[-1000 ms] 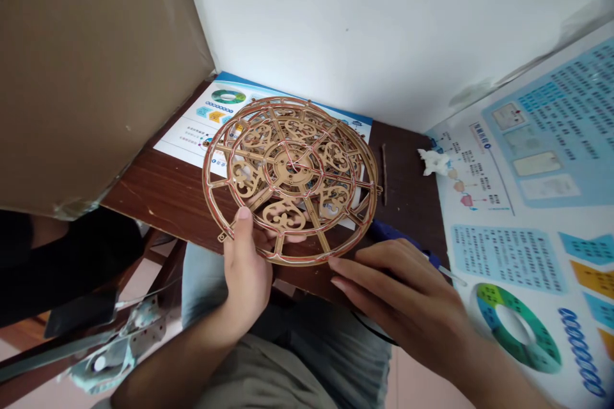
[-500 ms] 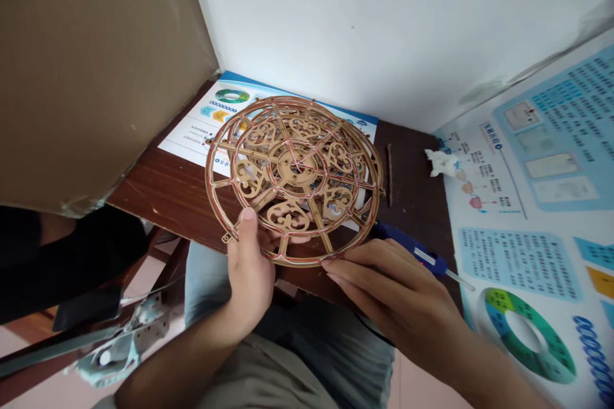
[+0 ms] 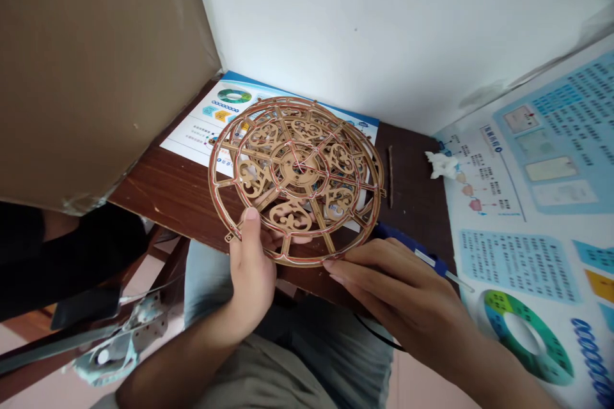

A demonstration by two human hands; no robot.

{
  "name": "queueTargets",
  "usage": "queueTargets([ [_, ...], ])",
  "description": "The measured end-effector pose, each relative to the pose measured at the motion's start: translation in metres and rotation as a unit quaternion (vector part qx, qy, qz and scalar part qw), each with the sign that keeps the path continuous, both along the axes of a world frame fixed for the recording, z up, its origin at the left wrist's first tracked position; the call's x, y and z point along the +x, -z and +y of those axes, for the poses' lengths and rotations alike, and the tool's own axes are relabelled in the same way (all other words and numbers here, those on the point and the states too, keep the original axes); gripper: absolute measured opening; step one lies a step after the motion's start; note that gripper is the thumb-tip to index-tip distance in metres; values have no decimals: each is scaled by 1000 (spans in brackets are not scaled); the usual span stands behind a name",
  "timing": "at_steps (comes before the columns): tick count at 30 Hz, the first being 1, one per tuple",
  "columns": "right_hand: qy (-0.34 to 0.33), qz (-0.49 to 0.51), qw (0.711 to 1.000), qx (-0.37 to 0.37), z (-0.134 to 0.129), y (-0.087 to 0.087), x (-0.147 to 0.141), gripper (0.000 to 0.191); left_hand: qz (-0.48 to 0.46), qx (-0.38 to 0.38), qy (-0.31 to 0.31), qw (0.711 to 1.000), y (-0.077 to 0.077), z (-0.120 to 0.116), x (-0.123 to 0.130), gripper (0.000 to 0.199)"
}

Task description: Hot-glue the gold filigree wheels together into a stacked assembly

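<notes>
A round wooden openwork wheel frame (image 3: pixel 293 165), with spokes, curled cut-outs and red and white lines along its rings, is tilted above the table's near edge. My left hand (image 3: pixel 252 268) grips its lower left rim, thumb on top and fingers passing underneath. At the lower right rim, the fingertips of my right hand (image 3: pixel 398 281) pinch the outer ring. Behind this frame more wooden ring parts show through the gaps; their layering is hard to make out. Beside my right hand lies a blue-handled tool (image 3: pixel 407 244) with a pale shaft, partly covered by the hand.
A printed sheet (image 3: pixel 192 140) lies under the wheel on the dark wooden table (image 3: pixel 163 182). To the right are a thin brown stick (image 3: pixel 390 176) and a crumpled white piece (image 3: pixel 441 166). A brown panel (image 3: pixel 105 77) and a white panel (image 3: pixel 384 32) stand around the table.
The view has shifted very slightly. Both hands keep their hold on the wheel frame, with no clear movement between them.
</notes>
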State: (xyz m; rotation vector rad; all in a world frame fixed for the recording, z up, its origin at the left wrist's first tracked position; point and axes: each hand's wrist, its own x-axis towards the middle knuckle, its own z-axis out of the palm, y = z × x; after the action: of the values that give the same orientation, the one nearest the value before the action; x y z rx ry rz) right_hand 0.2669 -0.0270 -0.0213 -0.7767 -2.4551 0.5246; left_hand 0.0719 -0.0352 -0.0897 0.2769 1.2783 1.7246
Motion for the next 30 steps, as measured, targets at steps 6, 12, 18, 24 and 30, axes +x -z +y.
queueTargets([
  [6, -10, -17, 999, -26, 3, 0, -2, 23, 53, -11, -8, 999, 0, -1, -1, 60],
  [12, -3, -13, 998, -57, 4, -5, -7, 19, 69, -69, 6, 995, 1, -5, -1, 61],
  [18, -14, -25, 997, -68, 18, -10, -14, 17, 135, -16, 24, 990, -6, -6, -1, 57],
  [24, -71, -109, 990, -49, 29, -15, -18, 29, 151, 3, 66, 986, -11, -6, -4, 56],
  [30, -100, -164, 978, 80, 26, -12, -22, 25, 140, 20, 75, 987, -7, -5, -2, 52],
])
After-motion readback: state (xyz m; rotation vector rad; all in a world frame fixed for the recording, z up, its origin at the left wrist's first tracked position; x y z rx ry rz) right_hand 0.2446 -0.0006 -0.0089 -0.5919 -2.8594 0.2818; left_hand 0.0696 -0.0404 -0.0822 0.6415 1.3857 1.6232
